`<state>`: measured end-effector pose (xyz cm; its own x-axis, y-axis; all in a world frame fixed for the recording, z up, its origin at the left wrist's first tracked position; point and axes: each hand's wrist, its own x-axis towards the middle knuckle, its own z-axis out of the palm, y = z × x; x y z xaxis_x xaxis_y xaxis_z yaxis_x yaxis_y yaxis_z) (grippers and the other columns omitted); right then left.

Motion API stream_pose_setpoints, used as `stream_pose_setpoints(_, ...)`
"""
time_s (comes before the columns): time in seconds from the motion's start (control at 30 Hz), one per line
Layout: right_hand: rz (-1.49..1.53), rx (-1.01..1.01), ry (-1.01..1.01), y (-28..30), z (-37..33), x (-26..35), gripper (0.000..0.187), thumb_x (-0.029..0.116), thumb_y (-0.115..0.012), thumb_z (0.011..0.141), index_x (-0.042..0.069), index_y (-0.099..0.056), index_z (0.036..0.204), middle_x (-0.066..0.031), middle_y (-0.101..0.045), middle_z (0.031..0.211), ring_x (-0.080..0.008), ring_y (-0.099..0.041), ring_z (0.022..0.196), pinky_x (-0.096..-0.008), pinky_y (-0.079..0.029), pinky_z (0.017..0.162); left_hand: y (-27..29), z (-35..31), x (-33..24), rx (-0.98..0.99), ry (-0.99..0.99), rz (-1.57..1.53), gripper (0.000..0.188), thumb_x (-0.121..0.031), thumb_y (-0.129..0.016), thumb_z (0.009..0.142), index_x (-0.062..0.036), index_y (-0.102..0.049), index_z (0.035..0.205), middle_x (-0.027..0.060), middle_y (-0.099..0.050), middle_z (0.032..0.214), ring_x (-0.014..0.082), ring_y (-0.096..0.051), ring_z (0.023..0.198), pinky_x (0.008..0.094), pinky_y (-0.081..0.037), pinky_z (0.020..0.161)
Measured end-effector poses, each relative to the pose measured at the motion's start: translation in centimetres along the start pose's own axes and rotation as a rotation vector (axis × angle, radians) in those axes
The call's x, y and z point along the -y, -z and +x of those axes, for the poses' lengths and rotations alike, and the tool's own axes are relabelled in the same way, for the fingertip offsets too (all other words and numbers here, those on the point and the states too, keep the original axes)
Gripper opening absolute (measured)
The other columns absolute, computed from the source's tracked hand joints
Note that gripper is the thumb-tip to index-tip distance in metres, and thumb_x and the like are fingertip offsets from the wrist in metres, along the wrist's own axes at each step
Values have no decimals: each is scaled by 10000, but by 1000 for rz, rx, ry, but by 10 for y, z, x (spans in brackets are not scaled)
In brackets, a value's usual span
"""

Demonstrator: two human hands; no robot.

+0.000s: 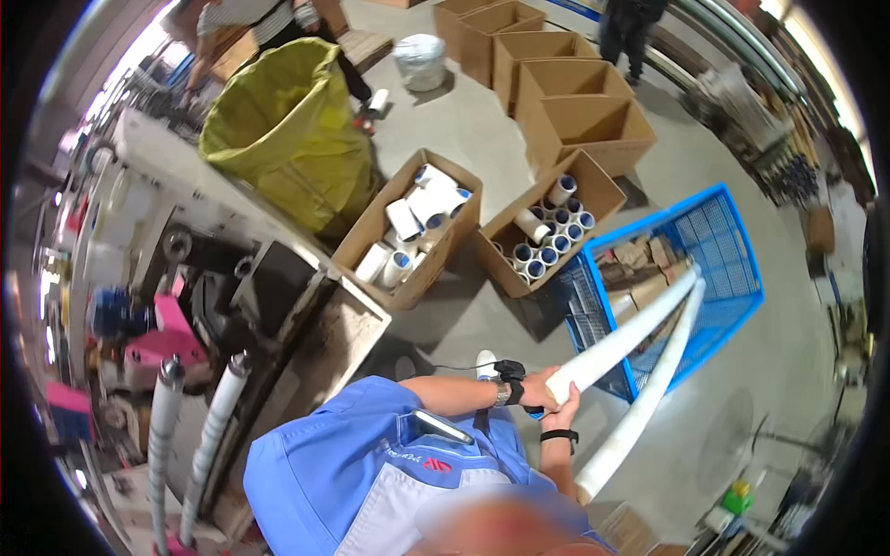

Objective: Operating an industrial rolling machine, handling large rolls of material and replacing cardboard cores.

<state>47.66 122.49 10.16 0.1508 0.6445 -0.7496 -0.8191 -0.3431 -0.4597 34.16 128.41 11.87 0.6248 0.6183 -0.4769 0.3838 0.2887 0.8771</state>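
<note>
Both hands are at the near end of a long white roll [616,343], which slopes away to the right into a blue plastic crate [753,269]. My left hand [536,387] is closed at the roll's end, its fingers partly hidden. Just below it, my right hand [562,411] wraps round the roll from the right side. A second long white roll [640,426] leans over the crate's near rim; its near end sticks out beside my right forearm. The far ends of both rolls meet inside the crate, above brown cardboard pieces [630,264].
Two cartons [408,301] [501,269] of short white rolls stand ahead. Behind them are several open cardboard boxes [593,139] and a large yellow-green bag [278,157]. A machine [167,343] with two upright wrapped rods fills the left. Other people [630,37] stand at the back.
</note>
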Motion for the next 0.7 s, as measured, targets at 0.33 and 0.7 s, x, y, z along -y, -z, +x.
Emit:
stream_pose_setpoints(0.33, 158, 186, -159, -104, 43, 55, 764, 679, -542, 874, 147, -490, 1419, -79, -559, 1386, -318, -538, 1254, -514, -414, 1083, 167, -215, -140, -167, 97, 256, 817, -347, -725, 735, -120, -457, 1472, 167, -702, 1123, 267, -712, 891, 364, -561, 781)
stream_pose_setpoints(0.7, -94, 220, -44, -147, 101, 23, 746, 611, -575, 854, 94, -514, 1389, -142, -561, 1382, -372, -560, 1231, -549, -442, 1046, 164, -522, -141, -1181, -152, -114, 542, -231, -747, 727, -29, -640, 1218, 69, -669, 1140, 188, -632, 1054, 340, -503, 940)
